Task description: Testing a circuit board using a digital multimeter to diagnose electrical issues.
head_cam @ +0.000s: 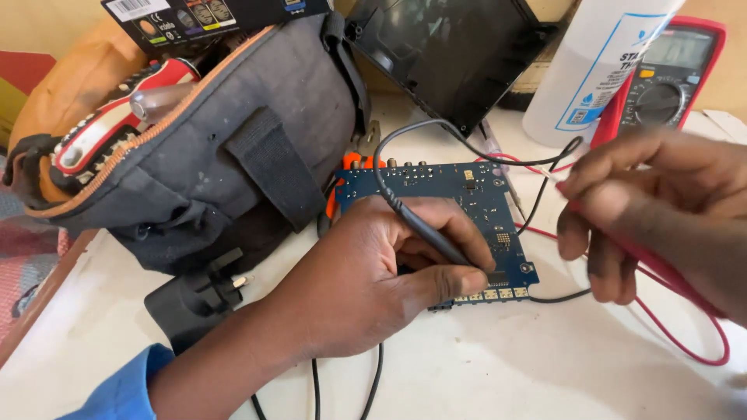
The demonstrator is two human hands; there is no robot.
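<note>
Pinching black probe [436,237], left hand [373,272] on blue circuit board [467,202] | right hand [661,210] gripping red probe [654,260]

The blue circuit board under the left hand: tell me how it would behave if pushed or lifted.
The blue circuit board looks thin, flat and rigid, so it would probably slide on the smooth white table rather than bend. It seems light, since only the left hand steadies it. Its exposed small components suggest it is fragile.

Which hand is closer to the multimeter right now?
Right. The right hand, gripping the red probe, sits just below the red multimeter. The left hand is further off, holding the black probe on the blue circuit board.
</note>
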